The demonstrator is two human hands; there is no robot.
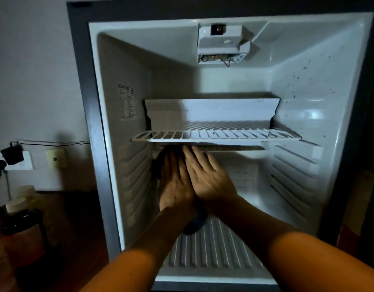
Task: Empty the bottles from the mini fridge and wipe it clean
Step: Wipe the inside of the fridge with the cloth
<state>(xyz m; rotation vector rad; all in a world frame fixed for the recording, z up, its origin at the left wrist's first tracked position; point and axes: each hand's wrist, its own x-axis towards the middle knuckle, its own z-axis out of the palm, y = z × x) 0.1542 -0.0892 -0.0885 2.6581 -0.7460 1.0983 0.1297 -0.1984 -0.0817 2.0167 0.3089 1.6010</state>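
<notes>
The mini fridge (101, 144) stands open with no bottles inside. Both my hands reach into its lower compartment, below the white wire shelf (219, 134). My left hand (175, 182) lies flat with straight fingers on a dark blue cloth (195, 224), pressing it against the back left of the interior. My right hand (209, 178) lies flat beside it, its fingers partly overlapping the left hand. The cloth shows above the left fingers and hangs below the wrists.
Several bottles (19, 211) with pale caps stand on the floor at the left. Wall sockets with a black plug and cable (12, 154) sit on the wall behind them. Dark specks (304, 81) dot the fridge's right inner wall. A ribbed floor panel (209, 249) lines the bottom.
</notes>
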